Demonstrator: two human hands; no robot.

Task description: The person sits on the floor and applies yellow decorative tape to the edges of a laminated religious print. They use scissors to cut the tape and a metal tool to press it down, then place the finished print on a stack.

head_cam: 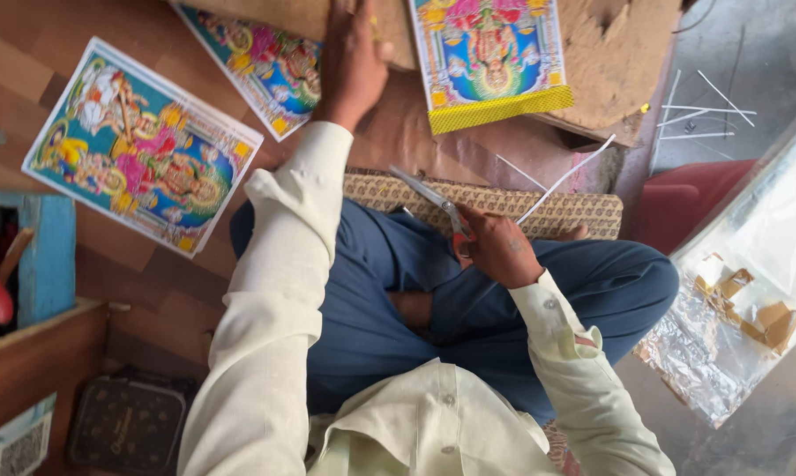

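I sit cross-legged in blue trousers and a cream shirt. My left hand (352,60) reaches forward and presses flat on a brown board (283,16) between two colourful printed pictures. One picture (265,66) lies just left of that hand, another with a yellow patterned lower band (489,62) lies to its right. My right hand (495,249) rests over my knee and grips a pair of scissors (429,198), blades pointing up-left. A stack of similar prints (142,145) lies on the wooden floor at the left.
A patterned mat edge (556,211) lies under my legs. White paper strips (702,110) are scattered at upper right. A clear plastic sheet with cardboard scraps (751,300) sits at right. A blue box with tools (27,256) and a dark patterned tin (129,423) stand at left.
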